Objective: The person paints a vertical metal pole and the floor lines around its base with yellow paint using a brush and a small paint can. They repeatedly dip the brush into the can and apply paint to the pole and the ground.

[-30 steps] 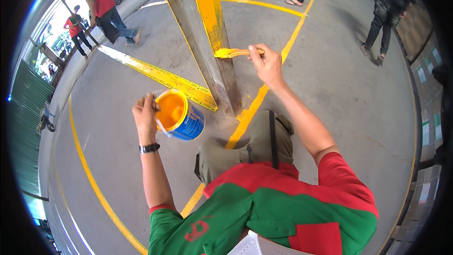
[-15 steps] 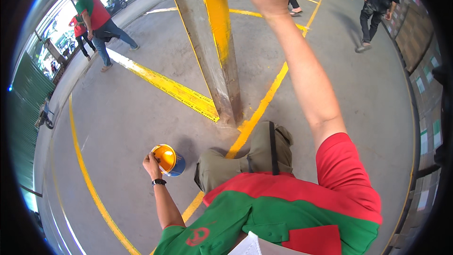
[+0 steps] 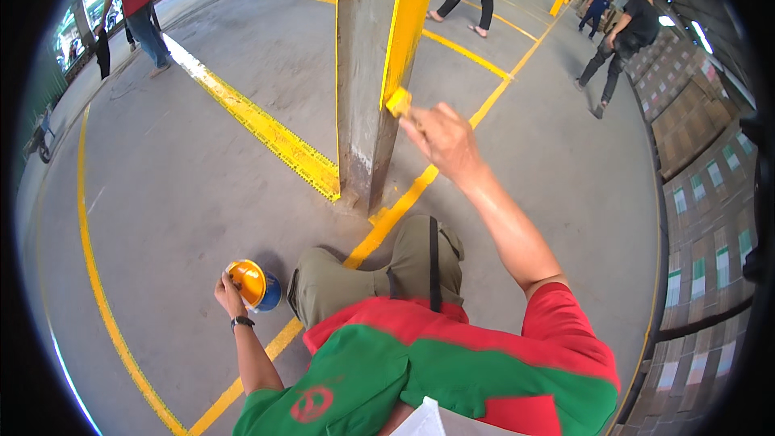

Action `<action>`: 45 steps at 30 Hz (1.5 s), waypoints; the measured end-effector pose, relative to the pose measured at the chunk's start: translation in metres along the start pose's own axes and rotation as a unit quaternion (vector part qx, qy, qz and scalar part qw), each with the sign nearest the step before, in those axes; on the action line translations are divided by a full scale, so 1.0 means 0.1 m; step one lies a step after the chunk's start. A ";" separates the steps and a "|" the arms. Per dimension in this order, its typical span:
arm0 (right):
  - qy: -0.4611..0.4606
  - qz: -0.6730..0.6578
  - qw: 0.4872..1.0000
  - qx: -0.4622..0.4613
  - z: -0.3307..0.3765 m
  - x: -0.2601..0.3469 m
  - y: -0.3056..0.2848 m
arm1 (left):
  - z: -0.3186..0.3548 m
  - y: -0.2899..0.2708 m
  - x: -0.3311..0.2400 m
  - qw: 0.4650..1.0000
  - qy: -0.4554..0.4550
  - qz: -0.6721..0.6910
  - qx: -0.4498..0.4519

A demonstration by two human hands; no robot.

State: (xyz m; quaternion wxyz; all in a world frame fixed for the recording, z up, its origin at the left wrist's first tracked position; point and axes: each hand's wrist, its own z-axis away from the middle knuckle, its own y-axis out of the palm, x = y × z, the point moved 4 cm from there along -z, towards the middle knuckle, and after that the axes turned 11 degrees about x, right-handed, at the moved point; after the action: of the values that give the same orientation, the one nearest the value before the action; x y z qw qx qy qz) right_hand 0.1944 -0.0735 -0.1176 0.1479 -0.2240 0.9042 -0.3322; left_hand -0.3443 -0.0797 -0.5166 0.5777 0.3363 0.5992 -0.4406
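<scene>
My right hand (image 3: 448, 143) is closed around a paintbrush, and its bristle head (image 3: 398, 102) is loaded with yellow paint. The brush head meets the lower end of the yellow painted face (image 3: 414, 12) of a steel column (image 3: 367, 56). Below the brush, that face is bare grey and rusty down to the floor. Low on the left, my left hand (image 3: 229, 294) grips the rim of a blue paint can (image 3: 270, 294). The can is tilted a little, and yellow-orange paint (image 3: 246, 281) shows inside it.
A wide yellow floor stripe (image 3: 266, 139) runs from the column's base to the back left. Another yellow line (image 3: 416, 191) passes close by the column and under my knees. Stacked cartons (image 3: 710, 186) line the right side. Several people walk behind, including one in black (image 3: 622, 40).
My right hand has come down from the top of the view to the lower end of the yellow paint, bringing the brush into sight. My left hand stays on the can; the view has shifted right.
</scene>
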 end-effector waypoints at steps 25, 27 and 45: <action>0.210 -0.169 0.961 -0.057 0.67 -0.09 0.50 | -0.02 -0.12 0.02 0.997 -0.033 -0.071 0.023; 0.243 -0.153 0.957 -0.035 0.58 -0.19 0.54 | -0.03 -0.11 0.02 0.996 -0.033 -0.073 0.026; 0.230 -0.275 0.882 -0.305 -0.20 -1.04 -0.16 | -0.07 -0.07 -0.04 0.997 -0.057 -0.058 0.011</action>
State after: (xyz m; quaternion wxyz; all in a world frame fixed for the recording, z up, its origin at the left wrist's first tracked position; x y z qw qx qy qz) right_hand 0.2802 -0.0212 -0.0804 -0.2375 -0.4153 0.8713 -0.1094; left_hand -0.3526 -0.0756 -0.5118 0.5803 0.2817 0.5789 -0.4988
